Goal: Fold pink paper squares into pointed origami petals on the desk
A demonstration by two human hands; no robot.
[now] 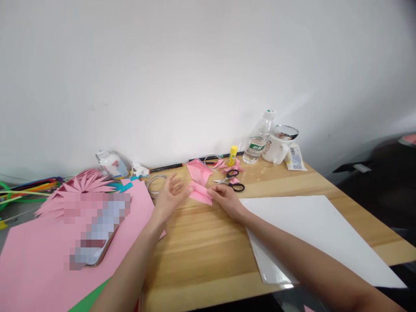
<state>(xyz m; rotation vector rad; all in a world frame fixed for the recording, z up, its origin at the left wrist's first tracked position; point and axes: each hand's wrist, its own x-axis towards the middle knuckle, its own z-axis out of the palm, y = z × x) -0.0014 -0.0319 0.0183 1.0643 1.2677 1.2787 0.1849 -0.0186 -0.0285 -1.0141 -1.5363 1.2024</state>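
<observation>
A small folded piece of pink paper (201, 195) is held over the wooden table between my two hands. My left hand (172, 193) pinches its left end with thumb and a finger, the other fingers spread upward. At the right end, the thumb and fingers of my right hand (224, 197) close on the paper. Just behind it lies another creased pink paper piece (199, 172). Scissors with black handles (232, 180) rest to the right, beside small pink paper scraps (238, 164). A yellow glue stick (233, 156) stands behind them.
Pink sheets (39, 255) cover the left side, with a phone (100, 234) and a fanned pink paper shape (84, 184) on top. A white board (312, 229) lies at right. A water bottle (258, 141), white mug (277, 145) and black pen (166, 167) line the wall.
</observation>
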